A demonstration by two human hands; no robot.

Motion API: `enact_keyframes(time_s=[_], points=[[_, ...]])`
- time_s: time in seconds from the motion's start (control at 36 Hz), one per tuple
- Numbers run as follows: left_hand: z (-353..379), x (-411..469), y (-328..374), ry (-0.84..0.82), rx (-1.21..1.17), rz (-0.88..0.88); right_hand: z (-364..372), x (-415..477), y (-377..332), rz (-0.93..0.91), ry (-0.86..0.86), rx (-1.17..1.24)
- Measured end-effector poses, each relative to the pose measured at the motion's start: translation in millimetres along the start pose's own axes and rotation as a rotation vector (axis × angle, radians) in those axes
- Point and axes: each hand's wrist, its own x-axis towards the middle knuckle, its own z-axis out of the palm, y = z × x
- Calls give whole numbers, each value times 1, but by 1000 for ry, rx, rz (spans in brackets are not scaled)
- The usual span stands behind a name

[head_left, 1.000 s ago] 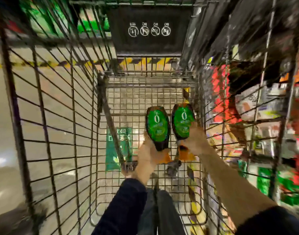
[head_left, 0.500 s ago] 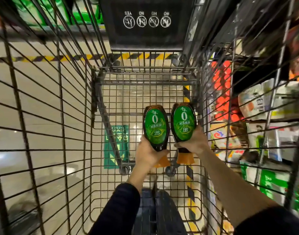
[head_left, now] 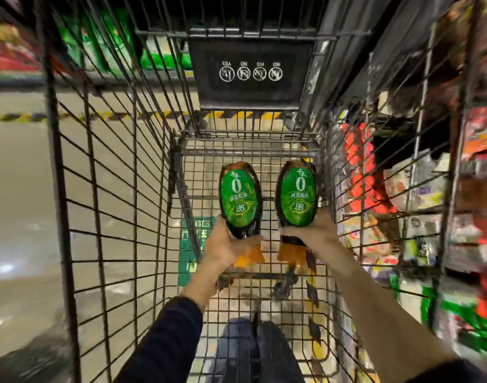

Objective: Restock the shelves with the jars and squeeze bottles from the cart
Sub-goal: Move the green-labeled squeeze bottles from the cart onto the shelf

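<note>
The fingers of the left hand (head_left: 227, 246) are curled tight around the narrow lower end of a dark squeeze bottle (head_left: 240, 201), just above its orange cap (head_left: 248, 258), which points back toward the person. The right hand (head_left: 314, 234) grips a second, matching squeeze bottle (head_left: 297, 196) in the same way, its fingers closed over the neck with the orange cap (head_left: 290, 254) showing below the knuckles. Both bottles carry a green oval label with a large white zero and the number 26, and both point away from the person with their broad ends farthest out. They are held side by side with a small gap between them, inside the wire shopping cart (head_left: 104, 205), above its mesh floor. The left forearm wears a dark sleeve (head_left: 165, 335) pushed up short of the wrist; the right forearm is bare up to a dark cuff at the picture's lower edge. At the far end of the cart hangs a black panel (head_left: 250, 73) with four white round symbols. To the right, through the cart's wire side, blurred store shelves (head_left: 430, 189) hold colourful packages. To the left lies a pale floor (head_left: 18, 189) crossed by a yellow and black striped line (head_left: 24, 117).
</note>
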Motion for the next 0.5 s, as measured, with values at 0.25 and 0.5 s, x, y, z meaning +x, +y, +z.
enact_keyframes(time_s=[0.25, 0.5], points=[[-66, -74, 72, 49, -44, 275, -52, -75, -65, -287, 102, 140], [-125, -176, 150, 285, 100, 621, -130, -172, -118, -580, 186, 325]])
